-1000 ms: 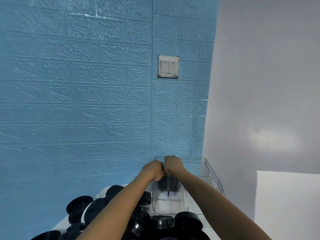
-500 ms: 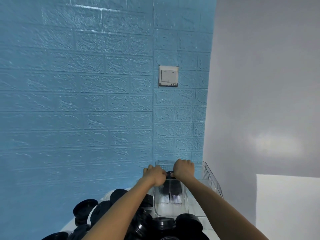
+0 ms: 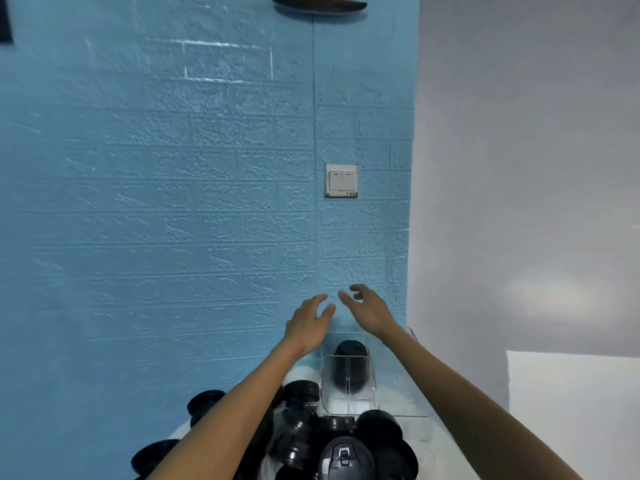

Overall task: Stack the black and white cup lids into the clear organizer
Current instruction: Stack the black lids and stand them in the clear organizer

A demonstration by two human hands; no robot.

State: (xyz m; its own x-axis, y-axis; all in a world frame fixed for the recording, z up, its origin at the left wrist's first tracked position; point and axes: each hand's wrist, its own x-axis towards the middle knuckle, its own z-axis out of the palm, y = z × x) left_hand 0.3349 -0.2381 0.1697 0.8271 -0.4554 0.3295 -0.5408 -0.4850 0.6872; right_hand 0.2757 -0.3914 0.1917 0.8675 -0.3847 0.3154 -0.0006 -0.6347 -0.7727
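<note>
Both hands, left hand (image 3: 308, 323) and right hand (image 3: 369, 308), hover empty with relaxed fingers above the clear plastic organizer (image 3: 348, 382) holding upright round black plastic cup lids (image 3: 349, 351); loose lids look light, stiff, best pinched by rims.

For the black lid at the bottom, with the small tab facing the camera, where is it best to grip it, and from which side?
Pinch the black lid by its round outer rim, coming from above with the open right hand. Its domed top faces up and nothing lies on it, while other lids crowd both sides, so sideways reach looks awkward.
</note>
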